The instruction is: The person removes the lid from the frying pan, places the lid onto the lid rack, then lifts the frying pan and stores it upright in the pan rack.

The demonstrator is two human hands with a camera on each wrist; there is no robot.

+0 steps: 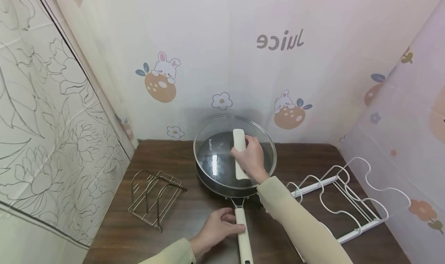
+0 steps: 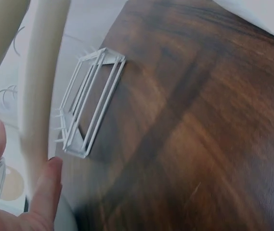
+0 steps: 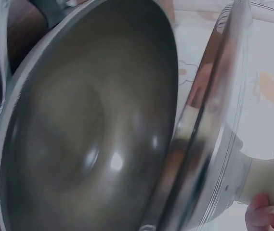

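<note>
A dark deep pan (image 1: pixel 210 186) with a cream handle (image 1: pixel 245 242) stands on the wooden table, handle toward me. My right hand (image 1: pixel 253 157) grips the cream grip bar (image 1: pixel 238 137) of a clear glass lid (image 1: pixel 222 159). In the right wrist view the metal-rimmed lid (image 3: pixel 218 120) is raised and tilted from the pan's opening, and the inside of the pan (image 3: pixel 88 120) is bare. Around the upper part of the pan handle, my left hand (image 1: pixel 217 228) holds on loosely, thumb across its top.
A bronze wire rack (image 1: pixel 158 213) sits on the table (image 1: pixel 114 239) left of the pan. To the right lies a larger white wire rack (image 1: pixel 363 230) with wavy loops, partly behind my right sleeve. A printed curtain (image 1: pixel 208 63) hangs close behind the pan.
</note>
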